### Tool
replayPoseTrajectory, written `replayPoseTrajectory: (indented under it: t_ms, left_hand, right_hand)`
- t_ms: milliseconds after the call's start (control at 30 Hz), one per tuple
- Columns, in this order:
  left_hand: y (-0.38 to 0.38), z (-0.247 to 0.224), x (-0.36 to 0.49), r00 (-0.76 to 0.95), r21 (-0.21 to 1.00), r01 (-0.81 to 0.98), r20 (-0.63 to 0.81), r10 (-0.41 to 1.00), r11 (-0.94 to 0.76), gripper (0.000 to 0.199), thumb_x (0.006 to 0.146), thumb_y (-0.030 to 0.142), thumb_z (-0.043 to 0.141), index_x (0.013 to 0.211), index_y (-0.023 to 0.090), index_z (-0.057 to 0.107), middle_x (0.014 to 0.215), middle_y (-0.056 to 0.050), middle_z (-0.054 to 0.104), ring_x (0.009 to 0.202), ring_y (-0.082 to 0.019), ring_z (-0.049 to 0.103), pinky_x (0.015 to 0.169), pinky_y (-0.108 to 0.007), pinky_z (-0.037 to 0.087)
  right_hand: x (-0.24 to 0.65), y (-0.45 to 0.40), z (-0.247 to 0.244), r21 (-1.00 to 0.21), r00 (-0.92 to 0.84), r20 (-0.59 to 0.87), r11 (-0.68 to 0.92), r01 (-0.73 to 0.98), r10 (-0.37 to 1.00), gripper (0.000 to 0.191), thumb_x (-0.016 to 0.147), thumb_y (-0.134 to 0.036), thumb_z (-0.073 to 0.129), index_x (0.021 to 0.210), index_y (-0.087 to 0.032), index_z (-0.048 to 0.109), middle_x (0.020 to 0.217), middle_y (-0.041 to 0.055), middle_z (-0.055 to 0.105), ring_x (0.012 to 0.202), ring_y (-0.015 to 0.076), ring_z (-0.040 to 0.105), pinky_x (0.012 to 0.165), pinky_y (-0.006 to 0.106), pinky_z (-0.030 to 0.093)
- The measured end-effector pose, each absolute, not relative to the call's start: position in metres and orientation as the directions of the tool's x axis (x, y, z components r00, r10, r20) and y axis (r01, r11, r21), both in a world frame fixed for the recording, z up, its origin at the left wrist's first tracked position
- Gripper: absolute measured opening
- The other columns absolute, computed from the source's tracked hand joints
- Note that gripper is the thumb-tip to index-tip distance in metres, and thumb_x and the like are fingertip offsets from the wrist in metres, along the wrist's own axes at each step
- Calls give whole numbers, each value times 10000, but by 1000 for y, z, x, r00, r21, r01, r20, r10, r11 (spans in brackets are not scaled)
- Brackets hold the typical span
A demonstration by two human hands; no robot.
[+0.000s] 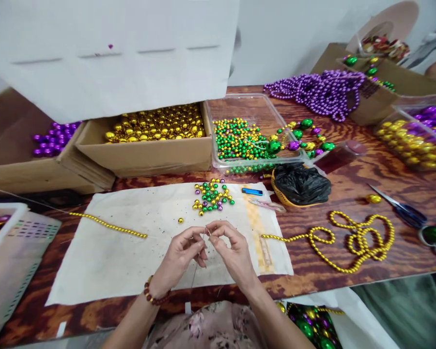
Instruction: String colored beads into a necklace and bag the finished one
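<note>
Above a white cloth (105,261), my left hand (179,252) and my right hand (234,249) meet, fingertips pinched close together. Between them runs a thin pale thread (194,276), gripped by both; its loop by my right fingertips is too fine to follow. A string of small gold beads (109,224) lies on the cloth to the left. To the right, a longer gold bead strand (349,268) curls over the table. Just beyond my hands sit one gold bead (180,220) and a cluster of loose green, gold and purple beads (213,198).
Cardboard boxes of gold beads (156,127) and purple beads (54,140) stand behind the cloth, beside a clear tray (254,162) of small beads. A blue cutter (252,192), a black-bag-lined basket (301,186) and scissors (403,211) lie rightward. A white bin (22,261) stands left.
</note>
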State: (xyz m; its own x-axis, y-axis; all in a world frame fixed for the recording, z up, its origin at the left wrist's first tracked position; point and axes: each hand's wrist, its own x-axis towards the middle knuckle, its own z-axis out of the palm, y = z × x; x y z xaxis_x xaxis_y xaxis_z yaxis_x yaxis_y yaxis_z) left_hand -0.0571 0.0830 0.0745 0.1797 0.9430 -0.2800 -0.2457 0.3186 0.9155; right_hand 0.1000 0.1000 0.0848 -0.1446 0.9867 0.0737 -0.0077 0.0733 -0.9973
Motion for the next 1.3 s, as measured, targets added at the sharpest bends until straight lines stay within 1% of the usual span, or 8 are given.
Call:
replayPoseTrajectory:
  t_ms: [200, 433, 567, 833, 1133, 1300]
  left_hand:
    - [78, 79, -57, 118, 932, -206, -280, 953, 299, 330, 824, 377, 714, 1050, 146, 650, 702, 14, 562, 595, -130, 601, 511, -273, 597]
    - [75, 73, -58, 79, 961, -148, -225, 971, 234, 312, 858, 372, 674, 1075, 151, 646, 699, 13, 579, 598, -124, 611, 536, -249, 587]
    - [73, 75, -57, 63, 979, -81, -183, 981, 187, 253, 880, 333, 643, 1059, 155, 654, 758, 8, 578, 592, -107, 618, 556, -230, 575]
    - [70, 69, -59, 73, 994, -9, -113, 991, 113, 229, 936, 316, 587, 1120, 195, 652, 853, -4, 558, 645, -104, 617, 594, -234, 570]
    - [69, 70, -58, 85, 994, 107, -43, 995, 34, 241, 969, 260, 539, 1176, 254, 663, 889, -6, 556, 662, -92, 609, 615, -223, 545]
    - [68, 71, -58, 82, 989, 148, -11, 997, -1, 244, 976, 270, 536, 1180, 257, 668, 898, -13, 560, 689, -97, 613, 626, -216, 535]
  right_hand:
    - [93, 99, 88, -995, -153, 88, 95, 37, 984, 132, 857, -164, 595, 733, -208, 612, 976, 44, 650, 930, 183, 627, 851, 308, 462]
    - [90, 97, 87, -992, -156, 105, 115, 56, 982, 127, 862, -156, 596, 749, -208, 622, 987, 45, 642, 946, 184, 624, 861, 311, 461]
    - [90, 97, 87, -992, -151, 98, 108, 61, 984, 121, 859, -159, 598, 752, -206, 627, 987, 45, 644, 947, 185, 624, 863, 311, 460]
    - [88, 98, 89, -993, -133, 92, 101, 66, 987, 126, 851, -166, 600, 734, -209, 619, 954, 42, 652, 920, 189, 626, 845, 316, 467]
    - [88, 97, 87, -995, -126, 71, 80, 61, 989, 130, 843, -172, 600, 719, -207, 618, 930, 41, 651, 901, 193, 621, 829, 320, 467]
    - [89, 97, 87, -996, -134, 63, 70, 49, 989, 125, 847, -179, 602, 728, -205, 631, 916, 38, 650, 891, 187, 620, 821, 313, 467]
